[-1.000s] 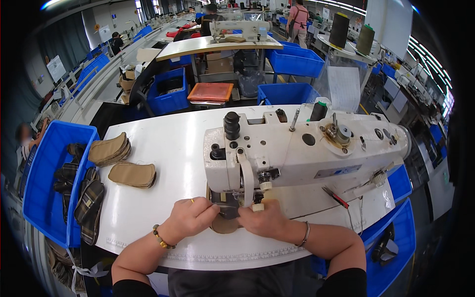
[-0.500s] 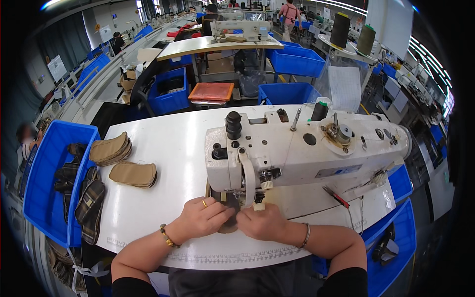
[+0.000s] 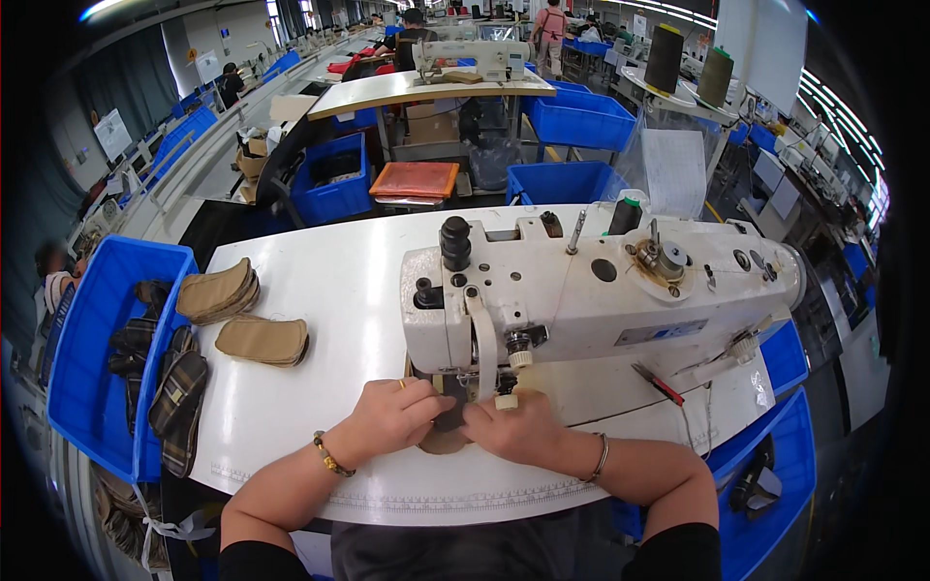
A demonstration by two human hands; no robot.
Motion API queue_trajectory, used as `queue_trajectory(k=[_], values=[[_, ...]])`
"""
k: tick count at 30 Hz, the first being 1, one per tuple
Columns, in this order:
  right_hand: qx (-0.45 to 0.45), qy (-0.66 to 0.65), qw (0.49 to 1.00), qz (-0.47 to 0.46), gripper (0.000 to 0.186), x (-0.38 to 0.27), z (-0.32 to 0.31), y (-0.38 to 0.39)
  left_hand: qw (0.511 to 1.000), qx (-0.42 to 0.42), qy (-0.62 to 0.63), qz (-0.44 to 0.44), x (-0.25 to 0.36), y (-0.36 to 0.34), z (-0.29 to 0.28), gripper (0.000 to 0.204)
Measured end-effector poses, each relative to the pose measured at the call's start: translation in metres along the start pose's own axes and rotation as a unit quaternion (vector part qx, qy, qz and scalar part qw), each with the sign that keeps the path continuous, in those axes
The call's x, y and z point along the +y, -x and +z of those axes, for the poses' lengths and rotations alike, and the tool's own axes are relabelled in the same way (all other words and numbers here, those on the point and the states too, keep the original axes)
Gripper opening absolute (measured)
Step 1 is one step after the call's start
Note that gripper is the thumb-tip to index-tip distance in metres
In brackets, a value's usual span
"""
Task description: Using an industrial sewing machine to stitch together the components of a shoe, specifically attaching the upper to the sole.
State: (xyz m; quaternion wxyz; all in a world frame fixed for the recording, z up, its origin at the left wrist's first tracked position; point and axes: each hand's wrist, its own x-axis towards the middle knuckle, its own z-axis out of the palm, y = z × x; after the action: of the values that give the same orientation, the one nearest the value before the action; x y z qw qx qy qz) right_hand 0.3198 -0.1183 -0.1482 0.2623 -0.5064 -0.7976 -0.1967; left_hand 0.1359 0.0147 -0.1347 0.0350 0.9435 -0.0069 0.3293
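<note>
Pinching a tan fabric piece (image 3: 444, 441) under the sewing machine (image 3: 591, 290) head, both hands meet; the left hand (image 3: 392, 418) seems nearer the needle than the right hand (image 3: 513, 428).

A small pale rectangular label (image 3: 661, 333) sits on the front face of the white sewing machine (image 3: 620, 290), while white notice sheets (image 3: 112, 132) hang on the far left wall and a white paper in a clear sleeve (image 3: 675, 169) stands behind the desk (image 3: 320, 281).
</note>
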Motion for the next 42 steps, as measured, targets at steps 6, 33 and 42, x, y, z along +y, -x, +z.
queue_trajectory(k=[6, 33, 42], values=[[-0.032, 0.049, 0.998, 0.027, 0.016, 0.002, 0.014, 0.005, 0.999, -0.037, 0.026, -0.007, 0.004, -0.003, 0.001, 0.033], [0.022, 0.002, 1.0, -0.022, 0.021, 0.005, 0.014, 0.005, 0.968, -0.063, 0.199, -0.136, 0.014, -0.004, -0.014, 0.033], [0.011, 0.064, 0.997, -0.044, 0.021, 0.002, 0.01, 0.004, 0.974, -0.032, 0.181, -0.132, 0.017, 0.001, -0.005, 0.028]])
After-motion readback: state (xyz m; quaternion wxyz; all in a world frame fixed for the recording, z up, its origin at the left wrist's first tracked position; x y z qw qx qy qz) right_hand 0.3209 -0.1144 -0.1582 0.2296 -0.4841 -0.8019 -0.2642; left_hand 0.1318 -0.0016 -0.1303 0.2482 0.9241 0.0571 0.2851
